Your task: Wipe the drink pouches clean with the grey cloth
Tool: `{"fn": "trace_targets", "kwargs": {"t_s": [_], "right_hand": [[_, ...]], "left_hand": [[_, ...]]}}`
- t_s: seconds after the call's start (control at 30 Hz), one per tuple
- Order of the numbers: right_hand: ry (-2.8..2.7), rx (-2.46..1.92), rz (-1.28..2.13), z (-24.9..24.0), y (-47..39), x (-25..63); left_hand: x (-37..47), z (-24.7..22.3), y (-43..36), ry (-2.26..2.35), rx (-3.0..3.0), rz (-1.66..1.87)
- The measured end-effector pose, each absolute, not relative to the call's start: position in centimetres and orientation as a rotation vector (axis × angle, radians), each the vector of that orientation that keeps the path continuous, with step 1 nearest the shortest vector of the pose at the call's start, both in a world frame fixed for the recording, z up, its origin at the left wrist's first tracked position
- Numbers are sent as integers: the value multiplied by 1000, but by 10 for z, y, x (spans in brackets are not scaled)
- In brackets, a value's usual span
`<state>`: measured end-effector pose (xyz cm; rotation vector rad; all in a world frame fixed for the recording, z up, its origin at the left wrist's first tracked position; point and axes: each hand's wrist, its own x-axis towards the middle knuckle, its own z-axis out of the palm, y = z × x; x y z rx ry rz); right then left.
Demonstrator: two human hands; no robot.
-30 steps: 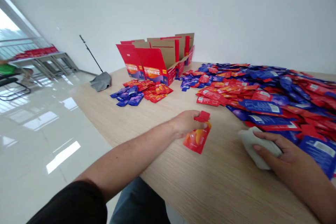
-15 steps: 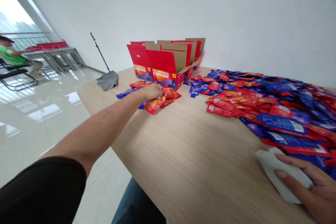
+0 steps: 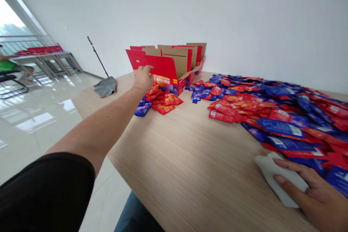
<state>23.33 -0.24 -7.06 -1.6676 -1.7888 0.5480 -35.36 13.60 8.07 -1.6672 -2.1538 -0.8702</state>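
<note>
My left hand [image 3: 144,77] is stretched forward, in front of the red cartons. Its thumb and forefinger look slightly apart, with no pouch visible between them; the other fingers are partly hidden. Just below it lies a small pile of red pouches [image 3: 164,104], with a few blue pouches [image 3: 143,108] at its left side. Closest is the red carton [image 3: 163,66], its flap standing up. At the lower right, my right hand [image 3: 312,192] is closed on a folded white cloth [image 3: 281,177], which rests on the table beside the large heap of pouches.
A large heap of red and blue pouches [image 3: 282,127] covers the table's right and back. Several open cartons [image 3: 194,52] stand in rows near the wall. A grey cloth [image 3: 106,87] and black pole [image 3: 98,58] are left. A person [image 3: 8,66] sits by far tables [image 3: 40,57].
My left hand has let go of a red pouch, which now lies on the small pile, and has risen towards the carton flap. My right hand keeps the cloth. The view has shifted slightly.
</note>
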Motion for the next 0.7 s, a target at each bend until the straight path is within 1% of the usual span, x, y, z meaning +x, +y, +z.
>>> {"fn": "trace_targets", "kwargs": {"t_s": [0.07, 0.17, 0.3, 0.5, 0.7], "right_hand": [[-1730, -1709, 659, -61, -4, 223], [-1782, -1701, 629, -50, -4, 210], [-1828, -1690, 609, -42, -4, 200], [-1741, -1627, 715, -38, -4, 197], [-1636, -1613, 800, -42, 8, 197]], "left_hand": [[-345, 71, 122, -2146, -1694, -940], [-321, 52, 97, -2151, -1825, -1037], [-267, 22, 59, -2161, -2104, -1095], [-171, -14, 21, -2144, -2457, -1054], [-94, -21, 23, -2028, -2717, -956]]}}
